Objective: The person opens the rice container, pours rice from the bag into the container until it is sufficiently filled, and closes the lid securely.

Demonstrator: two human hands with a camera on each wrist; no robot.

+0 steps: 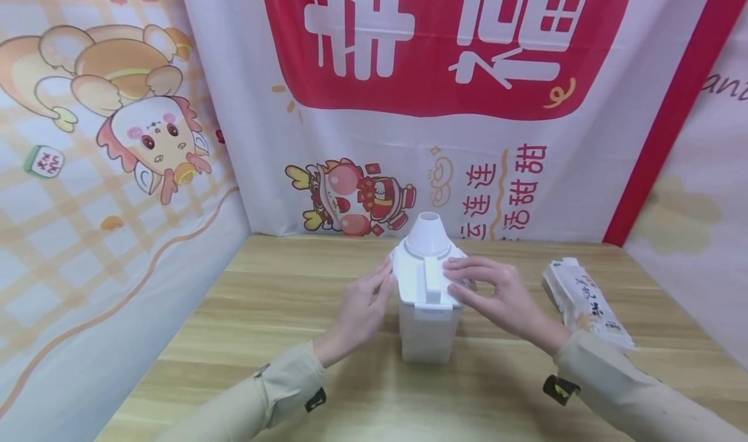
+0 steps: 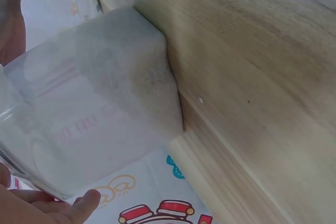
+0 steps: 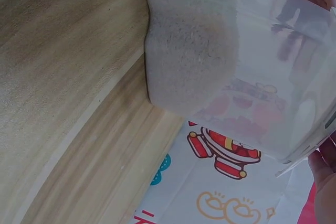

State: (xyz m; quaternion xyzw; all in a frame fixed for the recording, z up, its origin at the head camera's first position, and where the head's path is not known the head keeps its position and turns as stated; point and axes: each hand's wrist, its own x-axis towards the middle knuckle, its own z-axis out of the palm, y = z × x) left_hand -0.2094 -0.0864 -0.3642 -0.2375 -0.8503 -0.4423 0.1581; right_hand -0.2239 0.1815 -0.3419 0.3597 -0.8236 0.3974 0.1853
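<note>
A translucent white storage container [image 1: 429, 335] stands upright on the table, with a pale grain-like filling [image 3: 184, 51] in its lower part. On top is a white lid [image 1: 413, 289] with a raised bar and a white cone-shaped cup [image 1: 428, 234]. My left hand [image 1: 358, 309] holds the lid's left edge; in the left wrist view its fingers [image 2: 79, 208] reach past the rim. From the right, my right hand [image 1: 502, 296] grips the lid, with fingertips on its top beside the bar. Parts of both hands are hidden behind the lid's edge.
A white printed packet [image 1: 590, 302] lies on the wooden table [image 1: 280, 293], right of the container. Behind the table hangs a printed cloth [image 1: 362, 124], and another patterned cloth [image 1: 117, 221] covers the left side. Tiny specks lie on the tabletop.
</note>
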